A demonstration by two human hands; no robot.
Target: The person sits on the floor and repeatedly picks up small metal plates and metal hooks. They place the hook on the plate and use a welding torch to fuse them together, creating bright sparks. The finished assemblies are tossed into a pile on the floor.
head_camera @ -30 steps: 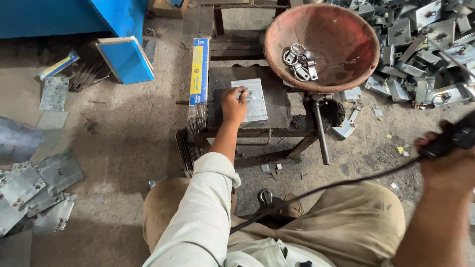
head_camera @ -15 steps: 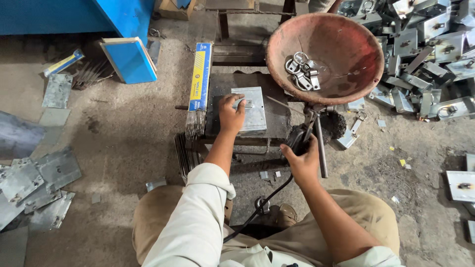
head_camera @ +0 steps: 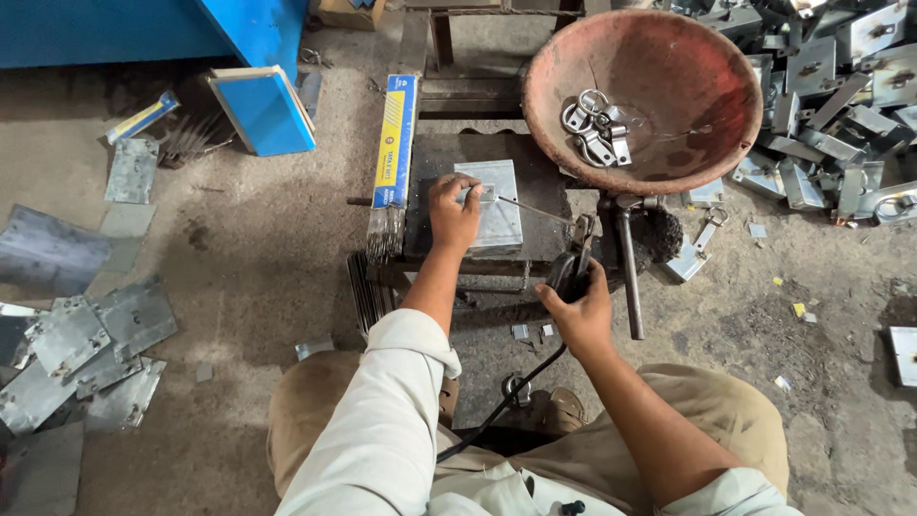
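Note:
My left hand (head_camera: 453, 210) presses a small metal piece onto a grey square metal plate (head_camera: 497, 212) that lies on a dark low work stand (head_camera: 458, 167). My right hand (head_camera: 576, 311) grips a black electrode holder (head_camera: 570, 270) with a cable running down to my lap. A thin welding rod (head_camera: 535, 209) reaches from the holder up and left to the spot by my left fingers. I sit low with both knees in view.
A rusty round bowl (head_camera: 669, 143) holding several metal ring fittings (head_camera: 594, 126) stands at the right of the stand. A yellow-blue rod box (head_camera: 394, 141) lies at its left. Metal plates (head_camera: 76, 344) litter the floor left; metal brackets (head_camera: 841, 67) pile at top right.
My right hand came in from the far right with the holder and now points the rod tip at the plate. My left hand stayed on the plate.

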